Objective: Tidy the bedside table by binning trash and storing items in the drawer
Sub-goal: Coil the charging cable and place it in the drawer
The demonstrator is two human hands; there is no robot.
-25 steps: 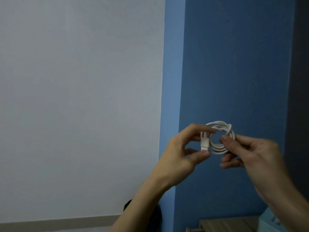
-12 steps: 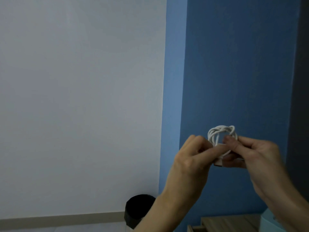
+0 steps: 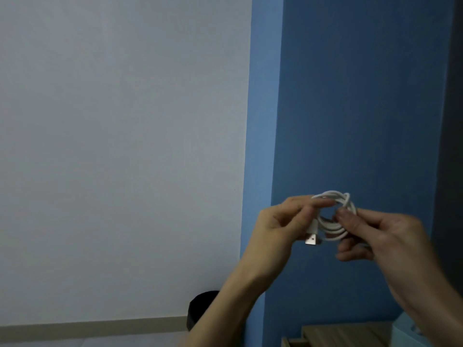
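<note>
Black bin [image 3: 200, 309] low by the white wall. Left hand [image 3: 280, 229] pinches the coiled white cable [image 3: 333, 221] at its left side, USB plug [image 3: 311, 239] hanging below. Right hand [image 3: 385, 234] grips the coil's right side. Wooden bedside table [image 3: 345, 334] bottom right.

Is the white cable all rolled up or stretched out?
Rolled up: the white cable forms a small ring of several loops, pinched between the left hand and right hand.

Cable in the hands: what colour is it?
The cable is white, with a silvery plug; the head view shows it best.
</note>
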